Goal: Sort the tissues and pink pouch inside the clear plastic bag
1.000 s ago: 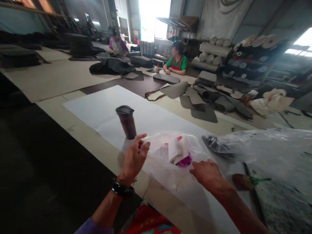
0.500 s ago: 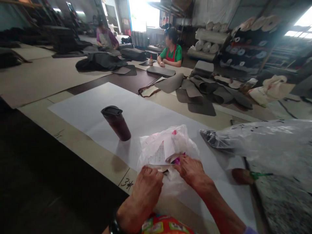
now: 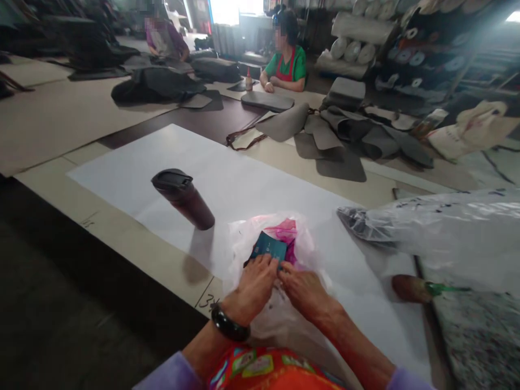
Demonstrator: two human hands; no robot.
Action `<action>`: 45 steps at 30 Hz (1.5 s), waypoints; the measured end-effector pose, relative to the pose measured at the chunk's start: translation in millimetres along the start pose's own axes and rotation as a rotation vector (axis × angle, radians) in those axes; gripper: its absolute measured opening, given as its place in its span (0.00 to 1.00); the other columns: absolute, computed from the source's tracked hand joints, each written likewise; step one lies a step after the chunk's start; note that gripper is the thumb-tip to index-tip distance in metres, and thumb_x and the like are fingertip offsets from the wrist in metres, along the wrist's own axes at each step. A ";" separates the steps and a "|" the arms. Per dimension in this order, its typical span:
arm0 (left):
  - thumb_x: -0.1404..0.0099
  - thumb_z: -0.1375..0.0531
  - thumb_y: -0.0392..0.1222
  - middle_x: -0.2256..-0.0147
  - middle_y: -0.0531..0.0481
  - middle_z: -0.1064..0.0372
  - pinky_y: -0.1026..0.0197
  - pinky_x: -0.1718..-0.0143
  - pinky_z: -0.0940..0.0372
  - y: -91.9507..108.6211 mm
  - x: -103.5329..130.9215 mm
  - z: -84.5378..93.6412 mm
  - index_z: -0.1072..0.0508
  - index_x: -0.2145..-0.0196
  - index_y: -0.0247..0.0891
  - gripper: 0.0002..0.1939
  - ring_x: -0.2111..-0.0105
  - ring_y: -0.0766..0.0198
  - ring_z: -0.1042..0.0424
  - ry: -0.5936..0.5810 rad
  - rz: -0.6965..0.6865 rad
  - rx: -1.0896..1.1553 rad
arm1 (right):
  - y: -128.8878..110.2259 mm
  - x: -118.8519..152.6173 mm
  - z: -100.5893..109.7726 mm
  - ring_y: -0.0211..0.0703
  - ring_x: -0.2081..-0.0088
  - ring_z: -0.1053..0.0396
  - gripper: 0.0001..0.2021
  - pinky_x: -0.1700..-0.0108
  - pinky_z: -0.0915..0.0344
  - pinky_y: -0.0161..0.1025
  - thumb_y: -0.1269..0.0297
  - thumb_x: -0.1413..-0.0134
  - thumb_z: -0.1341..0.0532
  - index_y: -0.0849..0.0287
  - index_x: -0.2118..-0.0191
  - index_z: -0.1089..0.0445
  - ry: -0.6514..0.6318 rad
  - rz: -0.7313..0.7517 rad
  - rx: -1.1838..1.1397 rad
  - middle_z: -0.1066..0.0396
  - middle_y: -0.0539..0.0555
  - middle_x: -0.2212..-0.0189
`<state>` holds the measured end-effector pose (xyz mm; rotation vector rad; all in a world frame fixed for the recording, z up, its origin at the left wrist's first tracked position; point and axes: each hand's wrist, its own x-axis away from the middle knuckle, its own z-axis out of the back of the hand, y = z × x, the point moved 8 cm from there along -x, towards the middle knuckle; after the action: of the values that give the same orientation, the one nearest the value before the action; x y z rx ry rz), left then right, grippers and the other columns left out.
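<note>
A teal booklet [image 3: 268,246] with small light print lies tilted over a thin white plastic bag [image 3: 239,238]. My left hand [image 3: 258,284] has its fingers closed over the booklet's near edge. At the near right corner my right hand [image 3: 303,287] pinches with bent fingers; its fingertips meet the booklet there. Crumpled pink plastic [image 3: 286,230] shows in the bag just behind the booklet. The bag's near part is partly hidden beneath my hands and wrists. A dark tumbler [image 3: 190,203] with a black lid stands left of the bag.
White paper [image 3: 142,168] covers the near table. A brown-handled tool [image 3: 408,288] with a green end and a clear plastic sheet [image 3: 459,233] lie right. Grey cut pieces [image 3: 325,138] lie farther back. A person in green [image 3: 290,67] sits across; another person [image 3: 168,40] is at back left.
The folded white papers are out of sight, and the teal booklet now shows between my hands. More pink plastic is uncovered. My hands are closer together, and the view has tipped downward.
</note>
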<state>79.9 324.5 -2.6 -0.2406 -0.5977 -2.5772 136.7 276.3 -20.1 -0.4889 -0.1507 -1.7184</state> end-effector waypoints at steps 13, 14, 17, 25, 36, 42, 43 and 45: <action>0.45 0.37 0.47 0.51 0.39 0.40 0.49 0.50 0.41 -32.0 -16.9 -13.9 0.36 0.49 0.33 0.28 0.51 0.47 0.41 0.135 0.001 -0.062 | 36.9 6.9 4.8 0.47 0.66 0.27 0.11 0.69 0.31 0.41 0.73 0.42 0.52 0.58 0.60 0.33 0.047 -0.162 0.047 0.30 0.56 0.60; 0.46 0.37 0.49 0.52 0.39 0.40 0.49 0.50 0.41 -33.6 -17.2 -13.3 0.36 0.49 0.33 0.29 0.52 0.48 0.40 0.148 0.007 -0.036 | 30.3 2.9 5.7 0.45 0.65 0.27 0.10 0.69 0.31 0.40 0.72 0.41 0.51 0.57 0.59 0.35 0.072 -0.139 0.045 0.31 0.55 0.59; 0.47 0.37 0.52 0.55 0.40 0.39 0.49 0.51 0.40 -37.4 -18.8 -13.3 0.35 0.51 0.33 0.29 0.54 0.48 0.39 0.185 0.025 0.011 | 16.8 -10.2 4.3 0.45 0.65 0.28 0.09 0.70 0.30 0.40 0.66 0.41 0.48 0.57 0.56 0.37 0.130 -0.102 0.053 0.32 0.56 0.58; 0.45 0.38 0.46 0.57 0.40 0.36 0.51 0.51 0.40 -50.7 -22.8 -6.0 0.32 0.56 0.33 0.21 0.54 0.50 0.38 0.216 0.051 0.066 | 17.8 -8.3 -8.7 0.45 0.69 0.28 0.09 0.72 0.33 0.39 0.74 0.43 0.49 0.56 0.63 0.34 0.060 0.030 0.106 0.32 0.53 0.63; 0.36 0.45 0.41 0.62 0.47 0.32 0.53 0.55 0.39 -45.3 -18.4 0.7 0.32 0.62 0.37 0.07 0.59 0.56 0.33 0.279 0.057 0.213 | 21.4 25.0 -15.6 0.43 0.67 0.29 0.07 0.70 0.35 0.36 0.74 0.45 0.46 0.56 0.66 0.33 -0.040 0.206 -0.009 0.31 0.50 0.65; 0.38 0.42 0.44 0.60 0.46 0.31 0.52 0.56 0.39 -42.7 -20.0 -7.5 0.31 0.60 0.37 0.10 0.58 0.54 0.32 0.210 0.082 0.134 | 26.1 32.6 -14.0 0.45 0.63 0.28 0.09 0.66 0.33 0.38 0.73 0.44 0.48 0.56 0.64 0.31 -0.127 0.141 -0.052 0.30 0.53 0.59; 0.39 0.40 0.43 0.59 0.46 0.31 0.51 0.57 0.38 -41.4 -20.5 -9.4 0.31 0.59 0.38 0.11 0.58 0.52 0.32 0.190 0.089 0.088 | 29.0 33.3 -14.7 0.46 0.65 0.28 0.09 0.68 0.33 0.38 0.73 0.44 0.48 0.56 0.64 0.31 -0.163 0.104 -0.032 0.29 0.53 0.61; 0.42 0.38 0.40 0.55 0.44 0.33 0.50 0.57 0.38 -36.8 -20.3 -11.9 0.31 0.56 0.38 0.15 0.56 0.50 0.34 0.163 0.099 0.013 | 35.5 34.8 -14.2 0.48 0.68 0.27 0.11 0.71 0.33 0.40 0.73 0.44 0.49 0.56 0.63 0.32 -0.208 0.030 0.019 0.28 0.53 0.63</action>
<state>78.8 356.5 -32.2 -0.0534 -0.5287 -2.4677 163.0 232.1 -24.9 -0.6521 -0.3075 -1.6335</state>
